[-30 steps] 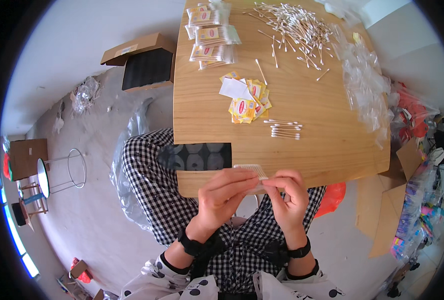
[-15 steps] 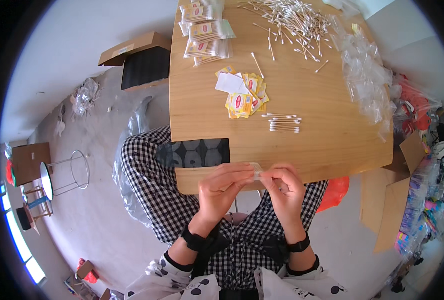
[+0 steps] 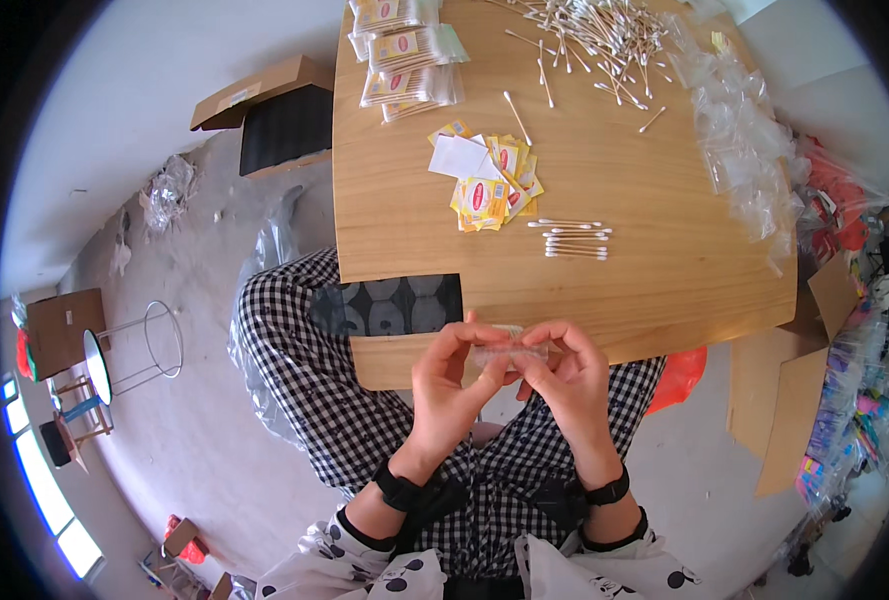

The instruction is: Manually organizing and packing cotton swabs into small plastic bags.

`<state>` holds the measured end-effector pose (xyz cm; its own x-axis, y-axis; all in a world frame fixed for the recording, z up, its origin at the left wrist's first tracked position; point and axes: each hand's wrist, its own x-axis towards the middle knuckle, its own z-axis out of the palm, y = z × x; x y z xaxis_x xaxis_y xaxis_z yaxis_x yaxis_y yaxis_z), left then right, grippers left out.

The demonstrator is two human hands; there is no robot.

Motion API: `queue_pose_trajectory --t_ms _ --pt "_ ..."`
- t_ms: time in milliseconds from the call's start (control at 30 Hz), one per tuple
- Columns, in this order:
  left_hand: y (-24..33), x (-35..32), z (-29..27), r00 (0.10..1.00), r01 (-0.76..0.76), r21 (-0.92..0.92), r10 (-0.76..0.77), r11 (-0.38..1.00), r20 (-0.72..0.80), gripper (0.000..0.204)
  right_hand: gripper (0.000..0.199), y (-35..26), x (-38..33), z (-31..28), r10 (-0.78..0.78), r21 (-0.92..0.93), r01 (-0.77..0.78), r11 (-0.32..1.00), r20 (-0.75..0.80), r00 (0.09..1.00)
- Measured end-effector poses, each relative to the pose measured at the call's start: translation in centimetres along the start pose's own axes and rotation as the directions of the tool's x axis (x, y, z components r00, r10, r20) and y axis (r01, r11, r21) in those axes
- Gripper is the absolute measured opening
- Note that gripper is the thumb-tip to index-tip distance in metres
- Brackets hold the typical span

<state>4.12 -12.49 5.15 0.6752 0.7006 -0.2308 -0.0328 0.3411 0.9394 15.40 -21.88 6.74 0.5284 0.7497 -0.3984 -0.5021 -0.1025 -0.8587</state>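
Note:
Near the table's front edge, my left hand and my right hand pinch a small clear plastic bag between them. My thumbs press along its near edge, and the fingers behind it are partly hidden. Whether anything is inside the bag I cannot tell. Beyond my hands lies a short row of several cotton swabs. To its left is a loose heap of yellow and white printed cards, with one white blank side facing up.
Filled swab packets are stacked at the table's far left. A big pile of loose swabs covers the far right, beside crumpled clear bags. The wooden table has a cutout at its front left. An open cardboard box stands on the right.
My hands have turned the small bag so that its edge lies sideways, with both thumbs now along it. The view has shifted slightly; the swabs and cards look undisturbed.

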Motion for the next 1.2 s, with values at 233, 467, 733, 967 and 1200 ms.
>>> queue_pose_trajectory --t_ms 233,467,733,967,1200 --pt "-0.4 0.1 -1.6 0.997 0.066 -0.182 -0.059 0.981 0.046 0.020 0.016 0.2 0.3 -1.0 -0.002 -0.002 0.002 1.000 0.027 1.000" --pt "-0.7 0.6 -1.6 0.997 0.037 -0.234 -0.019 0.972 0.079 0.022 0.021 0.5 0.5 -1.5 -0.023 -0.010 0.023 1.000 0.062 0.998" --pt "0.1 0.9 -1.6 0.983 -0.164 0.127 0.151 0.978 0.107 0.020 0.012 0.2 0.4 -0.8 -0.174 -0.112 0.177 0.978 0.032 0.984" --pt "1.9 0.0 -1.3 0.959 -0.282 0.419 0.264 0.863 0.101 0.013 0.009 0.7 0.1 -0.9 -0.254 -0.236 0.234 0.943 -0.062 0.965" --pt "1.2 -0.4 -1.1 0.964 -0.267 0.381 0.253 0.885 0.086 0.010 0.010 0.7 -1.0 -0.4 -0.214 -0.108 0.208 0.972 -0.043 0.976"
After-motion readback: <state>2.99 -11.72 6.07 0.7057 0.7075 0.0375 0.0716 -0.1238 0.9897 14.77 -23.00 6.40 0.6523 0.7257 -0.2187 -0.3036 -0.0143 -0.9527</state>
